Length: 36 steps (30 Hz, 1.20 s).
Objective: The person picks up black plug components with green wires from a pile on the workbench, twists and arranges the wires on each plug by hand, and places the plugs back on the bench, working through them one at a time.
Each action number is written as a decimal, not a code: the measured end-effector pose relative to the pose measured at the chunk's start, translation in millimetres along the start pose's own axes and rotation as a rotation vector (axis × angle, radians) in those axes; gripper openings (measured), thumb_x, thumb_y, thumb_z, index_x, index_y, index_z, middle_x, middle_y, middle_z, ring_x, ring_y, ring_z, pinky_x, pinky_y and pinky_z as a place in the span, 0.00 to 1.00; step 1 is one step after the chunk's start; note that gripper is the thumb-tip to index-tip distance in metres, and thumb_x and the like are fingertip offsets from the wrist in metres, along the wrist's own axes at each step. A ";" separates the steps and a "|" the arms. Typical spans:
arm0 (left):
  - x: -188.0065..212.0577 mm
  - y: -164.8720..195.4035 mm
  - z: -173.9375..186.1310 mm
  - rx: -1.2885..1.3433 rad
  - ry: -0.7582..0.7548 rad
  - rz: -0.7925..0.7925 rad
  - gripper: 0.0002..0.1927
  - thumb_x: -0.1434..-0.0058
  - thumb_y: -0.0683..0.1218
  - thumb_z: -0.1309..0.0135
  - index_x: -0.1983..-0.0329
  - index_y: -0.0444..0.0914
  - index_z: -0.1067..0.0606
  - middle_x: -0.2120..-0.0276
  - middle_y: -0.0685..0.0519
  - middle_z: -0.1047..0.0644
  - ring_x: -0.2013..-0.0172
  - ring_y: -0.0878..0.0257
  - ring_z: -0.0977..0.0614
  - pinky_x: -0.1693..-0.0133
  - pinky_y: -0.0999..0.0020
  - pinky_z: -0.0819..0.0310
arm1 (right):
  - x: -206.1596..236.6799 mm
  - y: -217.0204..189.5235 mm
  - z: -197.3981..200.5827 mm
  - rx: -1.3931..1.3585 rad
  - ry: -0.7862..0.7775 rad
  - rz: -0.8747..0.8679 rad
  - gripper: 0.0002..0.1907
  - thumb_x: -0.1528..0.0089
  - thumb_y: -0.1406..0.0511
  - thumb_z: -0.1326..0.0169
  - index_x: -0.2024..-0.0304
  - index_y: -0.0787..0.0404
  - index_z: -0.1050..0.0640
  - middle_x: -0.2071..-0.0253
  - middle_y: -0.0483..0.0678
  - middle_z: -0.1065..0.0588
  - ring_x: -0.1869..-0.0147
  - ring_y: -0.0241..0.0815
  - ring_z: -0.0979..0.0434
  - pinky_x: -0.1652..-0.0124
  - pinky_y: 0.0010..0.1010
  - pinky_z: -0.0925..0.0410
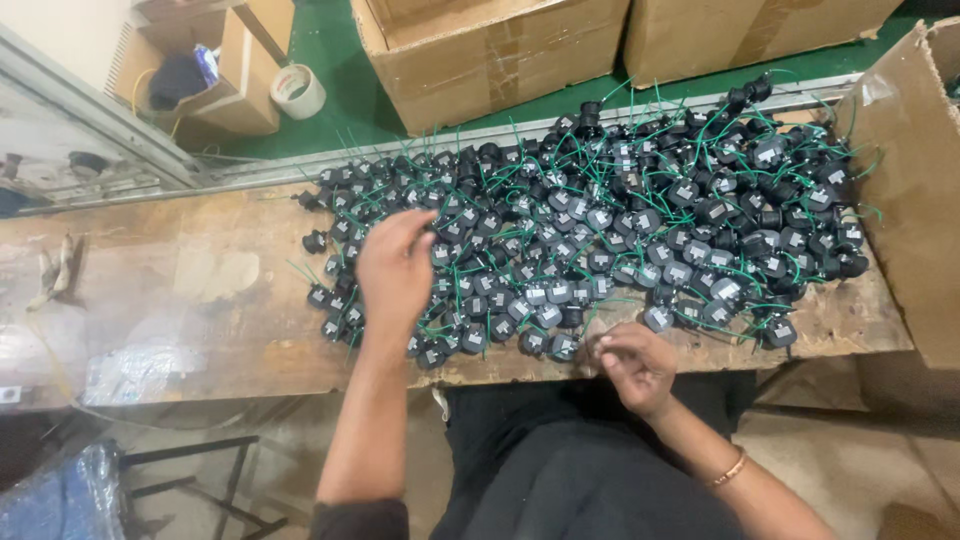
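Two hands: my left hand (395, 268) spread loose over the black parts (600, 230), right hand (633, 367) grip pinched at worktop (200, 300) edge, contents unclear.

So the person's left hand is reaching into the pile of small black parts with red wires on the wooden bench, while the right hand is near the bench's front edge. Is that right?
Not quite: the wires are green, not red. The head view shows the left hand over the pile of small black parts with green wires on the wooden bench, and the right hand at the bench's front edge.
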<state>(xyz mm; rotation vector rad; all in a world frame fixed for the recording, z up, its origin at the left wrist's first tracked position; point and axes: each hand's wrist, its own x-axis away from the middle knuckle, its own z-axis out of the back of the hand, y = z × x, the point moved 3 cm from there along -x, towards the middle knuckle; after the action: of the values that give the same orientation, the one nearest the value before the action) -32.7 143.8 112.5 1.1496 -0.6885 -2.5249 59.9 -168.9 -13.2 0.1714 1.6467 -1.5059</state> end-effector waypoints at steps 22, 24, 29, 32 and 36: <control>15.1 95.6 -39.1 0.507 -0.052 -0.313 0.18 0.44 0.28 0.46 0.55 0.39 0.19 0.62 0.52 0.17 0.65 0.58 0.13 0.60 0.66 0.18 | -12.3 10.4 -6.8 -0.742 -0.244 -0.459 0.38 0.38 0.69 0.40 0.28 0.58 0.40 0.60 0.47 0.27 0.62 0.32 0.28 0.65 0.22 0.32; 39.3 110.8 -59.5 0.529 -0.107 -0.315 0.18 0.46 0.30 0.44 0.55 0.40 0.19 0.62 0.52 0.17 0.64 0.57 0.13 0.59 0.66 0.18 | -13.2 8.4 -9.1 -0.685 -0.306 -0.408 0.41 0.38 0.68 0.40 0.27 0.58 0.43 0.58 0.46 0.28 0.60 0.32 0.27 0.62 0.22 0.31; 75.9 116.9 -86.3 0.434 -0.242 -0.429 0.15 0.49 0.36 0.38 0.57 0.38 0.19 0.57 0.52 0.17 0.59 0.55 0.14 0.57 0.62 0.20 | -7.0 18.3 -9.6 -0.470 -0.368 -0.658 0.23 0.41 0.68 0.39 0.43 0.64 0.25 0.69 0.44 0.23 0.70 0.36 0.24 0.69 0.28 0.30; 83.8 107.0 -83.0 0.475 -0.298 -0.397 0.12 0.47 0.39 0.36 0.59 0.38 0.21 0.55 0.52 0.17 0.55 0.55 0.14 0.53 0.61 0.20 | -15.0 11.1 -5.8 -0.226 -0.363 -0.294 0.17 0.45 0.70 0.35 0.53 0.65 0.21 0.67 0.45 0.24 0.65 0.38 0.27 0.63 0.31 0.33; 94.4 102.2 -85.9 0.568 -0.386 -0.171 0.13 0.48 0.43 0.31 0.66 0.37 0.25 0.60 0.51 0.18 0.57 0.54 0.16 0.53 0.62 0.21 | -18.0 8.8 -9.8 -0.120 -0.390 -0.225 0.13 0.48 0.69 0.33 0.63 0.63 0.22 0.69 0.47 0.23 0.66 0.41 0.21 0.65 0.32 0.31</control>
<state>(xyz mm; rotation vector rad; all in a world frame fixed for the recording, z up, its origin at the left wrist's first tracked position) -22.0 -10.1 58.4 0.8959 -1.5417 -2.8180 71.4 -150.3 -9.0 -0.3643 1.4661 -1.4856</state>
